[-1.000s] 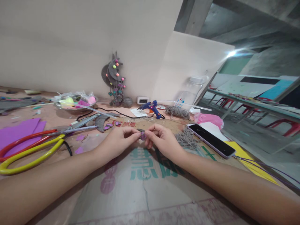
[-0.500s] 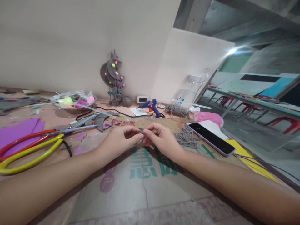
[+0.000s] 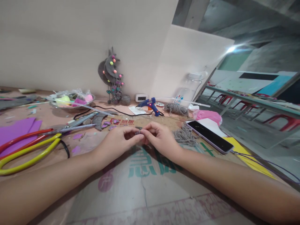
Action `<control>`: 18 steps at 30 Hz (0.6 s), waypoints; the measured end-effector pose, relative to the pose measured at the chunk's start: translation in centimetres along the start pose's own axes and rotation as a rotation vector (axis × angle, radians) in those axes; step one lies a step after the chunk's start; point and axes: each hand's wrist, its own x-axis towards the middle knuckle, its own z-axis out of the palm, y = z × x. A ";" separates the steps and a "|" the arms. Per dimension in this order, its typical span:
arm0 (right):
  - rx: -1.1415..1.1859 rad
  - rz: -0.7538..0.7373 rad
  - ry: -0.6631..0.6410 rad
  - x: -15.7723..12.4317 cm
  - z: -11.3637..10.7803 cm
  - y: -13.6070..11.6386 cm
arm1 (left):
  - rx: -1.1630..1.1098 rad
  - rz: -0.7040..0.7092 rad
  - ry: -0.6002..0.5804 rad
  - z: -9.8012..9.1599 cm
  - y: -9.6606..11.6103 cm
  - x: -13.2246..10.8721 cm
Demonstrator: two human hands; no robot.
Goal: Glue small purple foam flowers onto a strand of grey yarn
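Observation:
My left hand (image 3: 123,137) and my right hand (image 3: 160,136) meet fingertip to fingertip above the printed cardboard (image 3: 110,203). Between their pinched thumbs and fingers is a small dark grey piece (image 3: 138,127), mostly covered, so its kind is unclear. Left of my left hand lie a grey felt crescent (image 3: 98,121) and small purple cut-outs (image 3: 113,127). Beside my right hand rests a loose heap of grey yarn (image 3: 185,136). Behind the hands a blue glue gun (image 3: 151,105) stands on the table.
Scissors with red and yellow handles (image 3: 44,150) lie at the left by purple sheets (image 3: 18,131). A bowl of coloured craft pieces (image 3: 70,100) sits behind them. A phone (image 3: 209,137) with a cord is at the right, near a clear bottle (image 3: 188,89). A decorated moon hanging (image 3: 112,72) is against the wall.
Both hands stay together with the grey piece between the fingertips; the fingers have shifted slightly. The whole view has moved a little. The glue gun's red light no longer shows.

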 end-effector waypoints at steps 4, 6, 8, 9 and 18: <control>-0.112 -0.092 0.011 -0.1 -0.1 -0.1 | 0.017 0.024 0.002 0.0 -0.2 0.1; -0.130 -0.100 0.016 -0.2 -0.1 -0.1 | 0.015 0.030 -0.009 0.0 -0.4 0.2; -0.138 -0.098 0.016 -0.2 -0.2 -0.1 | 0.008 0.031 -0.018 0.1 -0.5 0.2; -0.140 -0.098 0.014 -0.2 -0.2 -0.1 | 0.002 0.030 -0.019 0.1 -0.6 0.2; -0.143 -0.128 0.020 -0.1 -0.5 0.2 | -0.061 -0.018 -0.023 0.0 -0.6 0.3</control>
